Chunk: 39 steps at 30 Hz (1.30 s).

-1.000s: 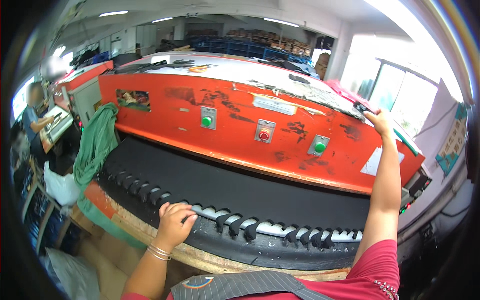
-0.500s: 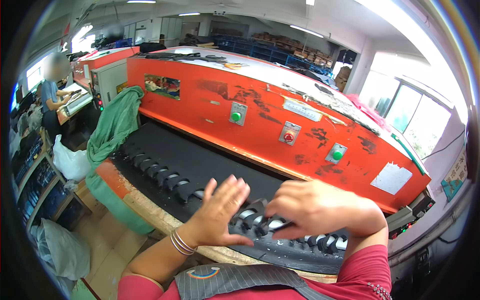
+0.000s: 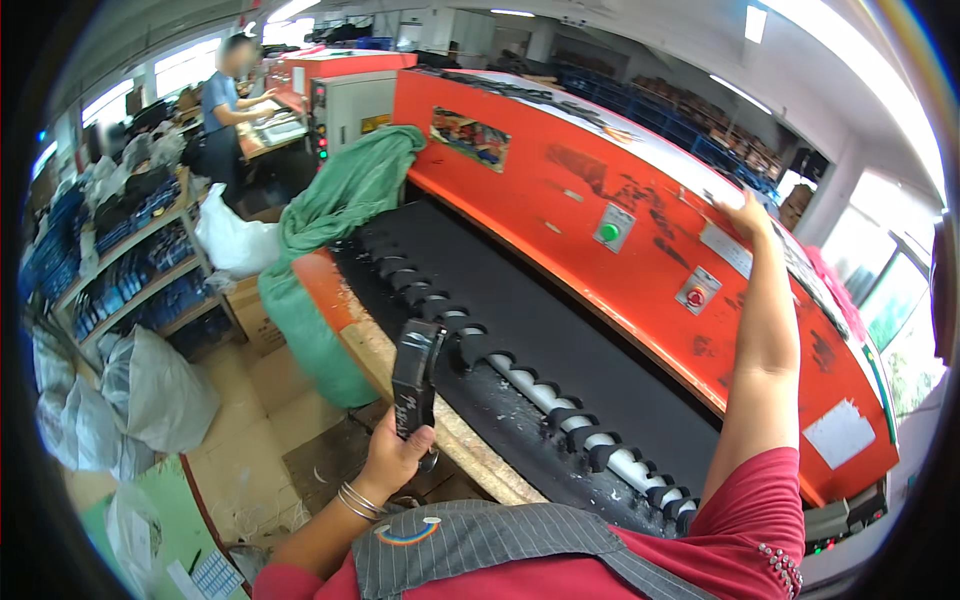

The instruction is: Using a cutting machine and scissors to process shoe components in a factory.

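Observation:
My left hand (image 3: 397, 452) is closed around the lower end of a black bundle (image 3: 414, 375), apparently flat pieces stacked together, with pale markings on its side. It is held upright beyond the front edge of the machine's black bed (image 3: 560, 345). My right arm stretches up across the red machine, and my right hand (image 3: 745, 215) is at its top edge; whether its fingers grip anything is too small to make out. Along the bed runs a row of curved black pieces (image 3: 470, 345), with a whitish strip (image 3: 525, 385) showing between some of them.
Green cloth (image 3: 350, 190) drapes over the machine's left end. Buttons, including a red one (image 3: 696, 296), sit on the red front panel (image 3: 600, 170). Loaded shelves (image 3: 140, 270) and white sacks (image 3: 165, 385) stand at left. Another person (image 3: 228, 105) works at a far-left table.
My view has swung left. My left hand, open over the bed before, now grips the black bundle off its front edge. My right hand has gone from the row up to the machine's top.

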Each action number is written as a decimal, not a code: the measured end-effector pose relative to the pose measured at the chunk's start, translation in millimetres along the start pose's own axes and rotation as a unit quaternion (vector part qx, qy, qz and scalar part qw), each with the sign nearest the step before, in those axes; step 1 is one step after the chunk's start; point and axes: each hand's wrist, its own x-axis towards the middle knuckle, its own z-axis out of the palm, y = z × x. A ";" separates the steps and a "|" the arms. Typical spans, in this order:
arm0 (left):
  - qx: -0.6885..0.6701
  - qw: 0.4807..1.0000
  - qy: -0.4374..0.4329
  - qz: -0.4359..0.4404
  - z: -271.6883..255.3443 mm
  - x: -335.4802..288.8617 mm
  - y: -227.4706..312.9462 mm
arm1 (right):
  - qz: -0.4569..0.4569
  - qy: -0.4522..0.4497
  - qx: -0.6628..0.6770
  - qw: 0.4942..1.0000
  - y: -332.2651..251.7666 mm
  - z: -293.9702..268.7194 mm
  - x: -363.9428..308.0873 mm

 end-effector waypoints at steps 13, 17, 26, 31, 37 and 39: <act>-0.389 0.891 0.024 -0.234 -10.6 19.3 -10.4 | -0.193 0.402 0.315 0.838 52.3 -23.3 -75.0; -0.422 0.872 -0.049 -0.243 11.0 35.6 -18.2 | -0.128 -0.019 0.725 0.676 32.6 36.3 -202.9; -0.273 0.870 -0.268 -0.313 49.7 36.5 -23.5 | 0.121 -0.331 0.779 0.519 -57.8 156.4 -362.6; -0.299 0.856 -0.225 -0.356 58.0 19.5 -21.3 | 0.099 -0.278 0.766 0.572 -45.5 154.5 -335.8; -0.404 0.847 0.060 -0.340 43.7 12.9 -16.0 | -0.011 -0.430 0.701 0.568 -83.3 162.6 -423.6; -0.378 0.863 0.002 -0.335 26.3 6.5 -10.5 | 0.083 -0.374 0.745 0.547 -96.1 170.6 -411.4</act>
